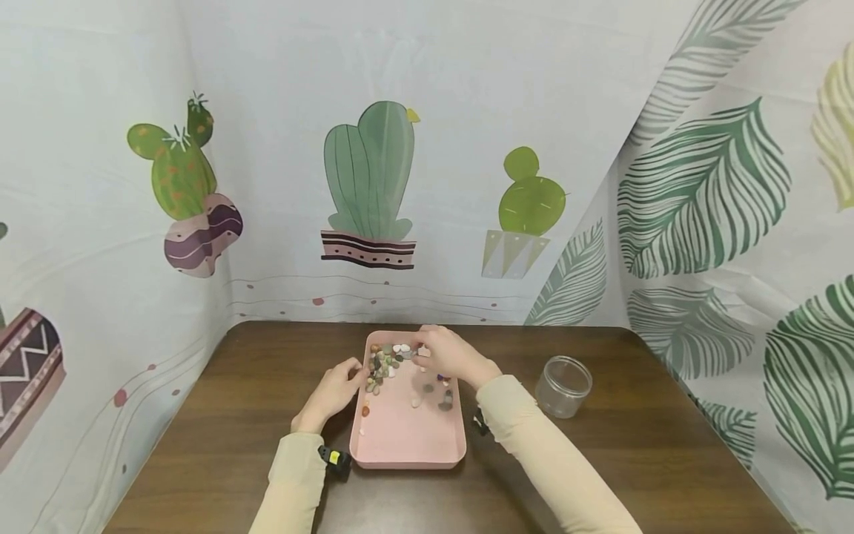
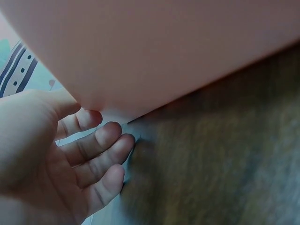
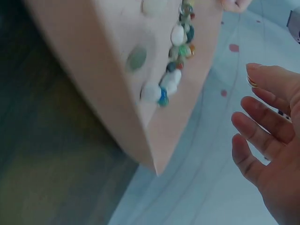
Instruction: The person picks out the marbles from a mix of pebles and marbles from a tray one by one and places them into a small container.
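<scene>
Head view first: on the left I see my left hand resting against the left wall of the pink tray, fingers relaxed and gripping nothing; the left wrist view shows them loosely spread beside the tray wall. Moving right, the pebbles lie heaped in the tray's far left corner, with a few strays nearer the middle. My right hand hovers over the far end of the tray; the right wrist view shows its fingers straight and empty. Farther right, the clear jar stands open on the bench. I judge it best to steady the tray and pinch one pebble cleanly.
</scene>
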`<state>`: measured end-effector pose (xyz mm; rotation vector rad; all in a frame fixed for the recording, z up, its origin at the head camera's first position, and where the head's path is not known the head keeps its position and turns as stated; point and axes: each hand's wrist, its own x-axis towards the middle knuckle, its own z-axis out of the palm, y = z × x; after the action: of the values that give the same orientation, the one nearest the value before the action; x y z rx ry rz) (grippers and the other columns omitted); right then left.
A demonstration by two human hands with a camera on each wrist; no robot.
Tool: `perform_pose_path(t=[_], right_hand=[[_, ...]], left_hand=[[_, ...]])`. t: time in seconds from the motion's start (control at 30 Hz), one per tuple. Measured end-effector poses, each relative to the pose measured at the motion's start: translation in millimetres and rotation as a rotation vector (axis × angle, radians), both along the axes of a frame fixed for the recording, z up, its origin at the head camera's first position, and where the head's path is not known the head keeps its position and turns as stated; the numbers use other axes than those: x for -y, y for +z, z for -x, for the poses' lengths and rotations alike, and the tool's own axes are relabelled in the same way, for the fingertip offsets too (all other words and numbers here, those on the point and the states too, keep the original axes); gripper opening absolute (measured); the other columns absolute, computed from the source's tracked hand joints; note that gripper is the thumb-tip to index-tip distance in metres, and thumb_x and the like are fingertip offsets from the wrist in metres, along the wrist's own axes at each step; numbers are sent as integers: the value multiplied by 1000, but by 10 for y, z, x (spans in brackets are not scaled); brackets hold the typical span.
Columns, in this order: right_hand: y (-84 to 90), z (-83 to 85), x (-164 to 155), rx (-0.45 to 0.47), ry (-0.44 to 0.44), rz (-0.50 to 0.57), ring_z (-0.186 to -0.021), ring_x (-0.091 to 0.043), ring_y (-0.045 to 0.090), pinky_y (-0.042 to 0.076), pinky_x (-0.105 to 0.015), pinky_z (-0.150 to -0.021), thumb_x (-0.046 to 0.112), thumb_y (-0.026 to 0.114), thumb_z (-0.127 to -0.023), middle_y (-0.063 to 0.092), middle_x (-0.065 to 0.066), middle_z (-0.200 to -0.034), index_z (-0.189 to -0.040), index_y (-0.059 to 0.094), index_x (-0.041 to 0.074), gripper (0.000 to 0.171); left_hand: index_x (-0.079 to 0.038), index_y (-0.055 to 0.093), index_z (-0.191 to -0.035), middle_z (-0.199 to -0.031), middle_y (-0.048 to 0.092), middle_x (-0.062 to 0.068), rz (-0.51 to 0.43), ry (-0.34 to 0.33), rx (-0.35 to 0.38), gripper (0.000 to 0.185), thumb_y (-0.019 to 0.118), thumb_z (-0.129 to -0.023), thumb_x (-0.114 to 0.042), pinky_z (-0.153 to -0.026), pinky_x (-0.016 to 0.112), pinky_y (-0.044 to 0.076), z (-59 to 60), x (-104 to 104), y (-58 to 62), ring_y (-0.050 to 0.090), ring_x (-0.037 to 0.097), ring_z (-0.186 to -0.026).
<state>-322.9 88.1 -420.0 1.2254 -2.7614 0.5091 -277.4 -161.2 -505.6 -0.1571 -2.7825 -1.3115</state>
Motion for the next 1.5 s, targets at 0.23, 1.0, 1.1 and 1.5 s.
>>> perform_pose_path(t=[0.23,1.0,1.1,1.5], right_hand=[[67,-90,-357,-98,-6,22,-81,-13,58,49,-29,-71,17,72,-89,60,0,-94,-98,68,12,11],[182,-402,-1694,-385,-53,128,-85,-17,60,50,-36,-70,9,82,-77,61,1,-91,-88,65,10,20],[193,-398,-1870,-400,-94,150,-82,-17,60,50,-36,-68,7,83,-75,61,1,-88,-87,66,10,20],[66,-498,-2359,-345,-263,179,-80,-23,61,47,-41,-68,5,82,-75,63,-1,-89,-86,66,9,20]], left_hand=[[-15,58,-89,-70,54,-1,1,2,11,16,56,-100,-26,-59,32,37,22,5,-15,50,17,-69],[-14,56,-85,-62,42,-2,-5,-4,10,18,55,-101,-24,-53,30,33,3,8,-4,42,15,-58],[-14,56,-86,-63,42,-2,-1,0,14,18,54,-101,-24,-54,30,33,1,12,-17,42,14,-59],[-14,57,-86,-64,43,-2,-25,-9,14,17,54,-101,-22,-53,29,33,-3,15,-6,42,14,-59]])
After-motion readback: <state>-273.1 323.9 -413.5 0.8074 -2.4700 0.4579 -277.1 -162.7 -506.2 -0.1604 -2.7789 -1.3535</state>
